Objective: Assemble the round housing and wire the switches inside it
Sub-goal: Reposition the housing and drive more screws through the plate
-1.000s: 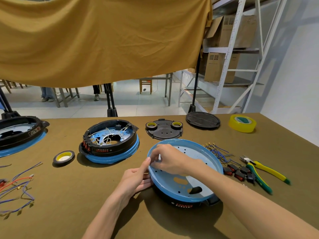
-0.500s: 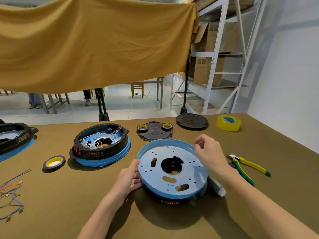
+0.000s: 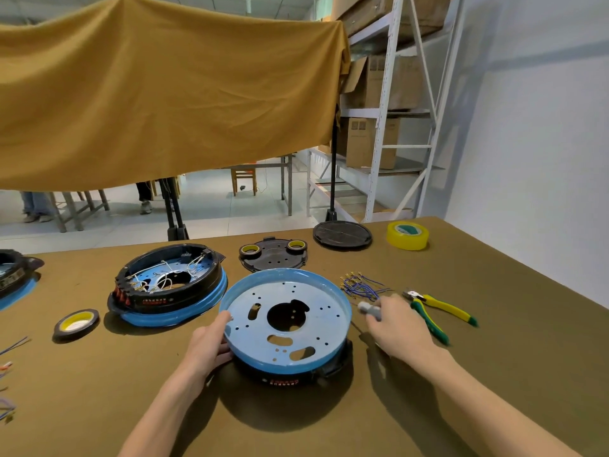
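Olive-brown cloth covers the table, with a mustard curtain hung behind it. Seen from the head camera, the round housing sits near the front edge, blue perforated plate upward on its black base. The left hand grips its left rim, thumb over the lip. The right hand, just off the housing's right side, curls round a small grey object (blurred, not identifiable). Blue wires lie just beyond that hand and the pliers to its right. A second, wired housing stands to the left, near the tape roll. Bare cloth lies in front.
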A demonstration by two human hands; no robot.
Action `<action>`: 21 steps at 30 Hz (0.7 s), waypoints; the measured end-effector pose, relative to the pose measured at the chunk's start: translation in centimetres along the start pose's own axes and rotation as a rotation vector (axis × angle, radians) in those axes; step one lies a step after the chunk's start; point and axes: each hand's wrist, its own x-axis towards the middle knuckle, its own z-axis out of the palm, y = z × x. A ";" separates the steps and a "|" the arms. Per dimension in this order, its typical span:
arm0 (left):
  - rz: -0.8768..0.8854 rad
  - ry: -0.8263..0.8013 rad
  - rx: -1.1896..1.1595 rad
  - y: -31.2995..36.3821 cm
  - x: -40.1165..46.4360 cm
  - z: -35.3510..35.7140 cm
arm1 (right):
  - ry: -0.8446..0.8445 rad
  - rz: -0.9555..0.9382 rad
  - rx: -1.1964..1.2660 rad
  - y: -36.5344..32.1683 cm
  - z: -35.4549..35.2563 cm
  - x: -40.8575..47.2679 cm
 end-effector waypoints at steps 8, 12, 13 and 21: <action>0.035 -0.024 -0.026 0.0 -0.4 0.0 | 0.103 -0.156 0.639 -3.2 -3.5 1.5; 0.022 -0.046 -0.049 0.1 -0.2 0.0 | -0.028 -0.271 0.729 -5.8 -3.1 2.1; 0.019 -0.046 -0.055 0.1 -0.1 0.0 | -0.044 -0.304 0.727 -6.5 -2.8 2.2; 0.021 -0.042 -0.061 -0.2 0.4 -0.6 | -0.151 -0.452 0.595 -10.6 -1.6 3.3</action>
